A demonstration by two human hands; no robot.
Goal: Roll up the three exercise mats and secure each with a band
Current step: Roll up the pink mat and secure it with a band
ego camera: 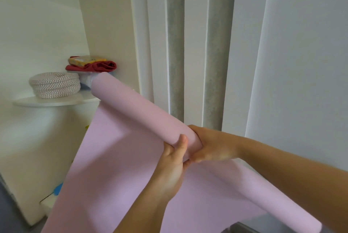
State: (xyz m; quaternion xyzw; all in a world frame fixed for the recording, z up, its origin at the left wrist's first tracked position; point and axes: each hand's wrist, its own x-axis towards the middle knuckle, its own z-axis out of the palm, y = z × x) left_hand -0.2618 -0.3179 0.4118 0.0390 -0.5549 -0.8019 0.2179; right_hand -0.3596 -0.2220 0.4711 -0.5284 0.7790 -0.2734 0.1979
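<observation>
A pink exercise mat (pixel 116 157) is held up in the air, partly rolled. Its rolled part forms a long tube (pixel 139 112) running from upper left to lower right, and the unrolled sheet hangs down below it. My left hand (pixel 173 165) grips the roll from underneath, thumb on top. My right hand (pixel 211 146) wraps over the roll just to the right of it, the two hands touching. The roll continues to the lower right (pixel 273 200) past my right forearm. No band and no other mat is in view.
A white curved shelf (pixel 47 101) at the left holds a coiled woven rope basket (pixel 54 85) and folded red cloth with a yellow packet (pixel 90 64). White and grey curtains (pixel 188 44) hang straight ahead. A blue object (pixel 58 188) lies low at the left.
</observation>
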